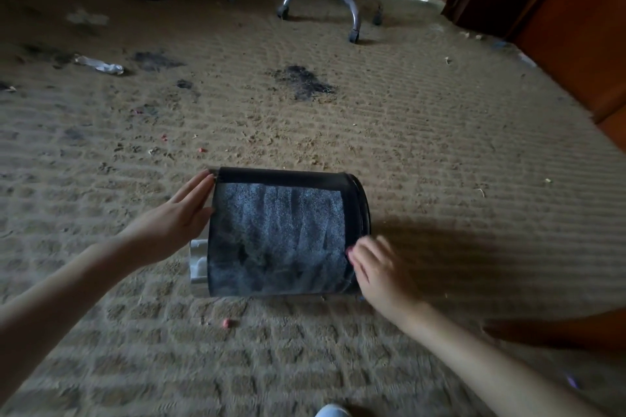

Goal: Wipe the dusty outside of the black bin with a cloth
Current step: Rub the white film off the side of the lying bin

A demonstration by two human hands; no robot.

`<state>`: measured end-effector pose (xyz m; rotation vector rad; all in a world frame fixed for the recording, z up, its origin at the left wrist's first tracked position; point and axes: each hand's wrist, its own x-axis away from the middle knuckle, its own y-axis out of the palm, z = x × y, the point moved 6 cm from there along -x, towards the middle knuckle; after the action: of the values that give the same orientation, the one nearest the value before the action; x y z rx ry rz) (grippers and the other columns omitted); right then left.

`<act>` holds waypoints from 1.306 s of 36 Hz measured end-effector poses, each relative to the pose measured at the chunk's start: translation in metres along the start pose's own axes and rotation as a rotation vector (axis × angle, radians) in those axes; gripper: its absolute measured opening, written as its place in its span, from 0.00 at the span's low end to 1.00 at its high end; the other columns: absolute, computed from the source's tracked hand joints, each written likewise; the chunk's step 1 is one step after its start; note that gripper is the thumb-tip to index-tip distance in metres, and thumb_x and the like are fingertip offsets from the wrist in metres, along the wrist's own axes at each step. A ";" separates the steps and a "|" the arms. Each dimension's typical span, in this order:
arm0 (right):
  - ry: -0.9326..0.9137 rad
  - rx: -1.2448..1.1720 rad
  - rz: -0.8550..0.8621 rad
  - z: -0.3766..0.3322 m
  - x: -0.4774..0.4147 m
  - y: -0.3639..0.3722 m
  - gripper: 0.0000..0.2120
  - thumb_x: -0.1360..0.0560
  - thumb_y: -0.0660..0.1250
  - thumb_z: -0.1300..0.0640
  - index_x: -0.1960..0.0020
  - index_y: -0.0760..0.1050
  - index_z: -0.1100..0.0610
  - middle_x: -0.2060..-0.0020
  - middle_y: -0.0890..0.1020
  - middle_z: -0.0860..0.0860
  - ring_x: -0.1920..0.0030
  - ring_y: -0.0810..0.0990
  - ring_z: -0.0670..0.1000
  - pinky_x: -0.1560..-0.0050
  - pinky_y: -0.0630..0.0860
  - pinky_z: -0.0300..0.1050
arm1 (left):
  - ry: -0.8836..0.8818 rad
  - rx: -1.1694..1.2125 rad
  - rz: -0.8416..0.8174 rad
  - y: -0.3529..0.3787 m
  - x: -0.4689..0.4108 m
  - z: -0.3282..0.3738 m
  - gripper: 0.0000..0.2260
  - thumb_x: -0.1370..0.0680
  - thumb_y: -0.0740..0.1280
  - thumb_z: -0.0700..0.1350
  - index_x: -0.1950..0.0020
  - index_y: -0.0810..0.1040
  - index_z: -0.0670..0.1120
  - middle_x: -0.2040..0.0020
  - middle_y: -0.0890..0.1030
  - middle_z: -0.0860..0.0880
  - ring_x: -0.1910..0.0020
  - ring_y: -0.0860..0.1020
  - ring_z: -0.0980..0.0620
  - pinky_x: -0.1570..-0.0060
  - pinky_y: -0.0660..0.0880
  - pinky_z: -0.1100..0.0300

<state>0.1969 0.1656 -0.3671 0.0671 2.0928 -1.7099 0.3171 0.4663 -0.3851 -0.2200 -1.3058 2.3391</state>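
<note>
The black bin [281, 234] lies on its side on the carpet, its upper wall covered in pale grey dust, with a cleaner black band along the far edge. A silver pedal part [198, 261] sticks out at its left end. My left hand [179, 217] lies flat with straight fingers against the bin's left end. At the bin's right end, near the lid rim, my right hand [379, 267] touches it with loosely bent fingers; it is blurred. No cloth is visible.
The tan carpet [440, 152] is littered with dark stains [301, 81], crumbs, a pink scrap [226, 323] and a crumpled wrapper [100, 64]. An office chair base [333, 0] stands at the back. Wooden furniture [576, 27] lines the right side.
</note>
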 end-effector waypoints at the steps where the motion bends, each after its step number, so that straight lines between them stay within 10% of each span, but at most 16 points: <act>1: -0.026 0.015 -0.032 -0.001 0.008 0.002 0.10 0.33 0.72 0.71 0.60 0.75 0.60 0.62 0.77 0.51 0.60 0.71 0.49 0.59 0.69 0.39 | 0.003 -0.009 0.009 -0.001 -0.001 0.000 0.32 0.27 0.42 0.67 0.24 0.44 0.56 0.26 0.41 0.65 0.26 0.56 0.54 0.33 0.67 0.48; 7: 0.111 -0.126 0.097 0.018 -0.060 -0.031 0.05 0.26 0.64 0.65 0.60 0.75 0.59 0.62 0.76 0.52 0.58 0.73 0.50 0.54 0.67 0.38 | -0.008 0.026 0.018 -0.002 -0.001 0.003 0.32 0.27 0.45 0.63 0.24 0.46 0.56 0.26 0.43 0.64 0.26 0.56 0.55 0.32 0.64 0.51; 12: 0.233 -0.096 -0.128 0.038 -0.132 -0.016 0.04 0.25 0.65 0.60 0.59 0.75 0.55 0.60 0.72 0.44 0.50 0.71 0.50 0.50 0.66 0.43 | -0.030 0.077 -0.011 0.000 0.006 0.002 0.32 0.27 0.45 0.64 0.24 0.45 0.57 0.26 0.41 0.67 0.27 0.57 0.56 0.36 0.70 0.49; 27: -0.332 0.003 -0.057 -0.007 -0.001 -0.005 0.07 0.24 0.63 0.61 0.58 0.79 0.60 0.60 0.79 0.52 0.61 0.71 0.50 0.61 0.72 0.43 | -0.043 0.080 0.007 -0.002 0.001 0.006 0.26 0.21 0.50 0.54 0.24 0.46 0.56 0.27 0.42 0.65 0.30 0.50 0.62 0.29 0.59 0.53; 31: -0.154 -0.062 0.147 0.013 -0.057 -0.035 0.08 0.25 0.64 0.60 0.59 0.79 0.62 0.61 0.80 0.54 0.59 0.73 0.52 0.55 0.69 0.42 | -0.034 0.080 0.017 -0.001 0.001 0.005 0.27 0.22 0.50 0.56 0.24 0.47 0.56 0.26 0.43 0.64 0.29 0.52 0.62 0.29 0.60 0.54; 36: 0.085 -0.055 0.015 0.039 -0.127 -0.025 0.03 0.26 0.67 0.62 0.59 0.78 0.59 0.61 0.77 0.49 0.55 0.72 0.55 0.53 0.67 0.45 | -0.034 0.073 0.002 0.000 0.003 0.004 0.30 0.25 0.46 0.62 0.24 0.45 0.56 0.25 0.43 0.64 0.27 0.53 0.59 0.30 0.62 0.52; 47: -0.097 -0.031 0.048 0.004 -0.077 -0.013 0.03 0.28 0.68 0.65 0.60 0.76 0.60 0.61 0.79 0.52 0.60 0.71 0.52 0.58 0.68 0.44 | -0.025 0.103 0.000 -0.002 0.007 0.011 0.28 0.23 0.50 0.57 0.24 0.45 0.56 0.26 0.42 0.65 0.29 0.50 0.62 0.31 0.58 0.57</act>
<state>0.2643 0.1766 -0.3282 0.0245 2.0294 -1.6196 0.3083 0.4623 -0.3769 -0.1584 -1.1931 2.4080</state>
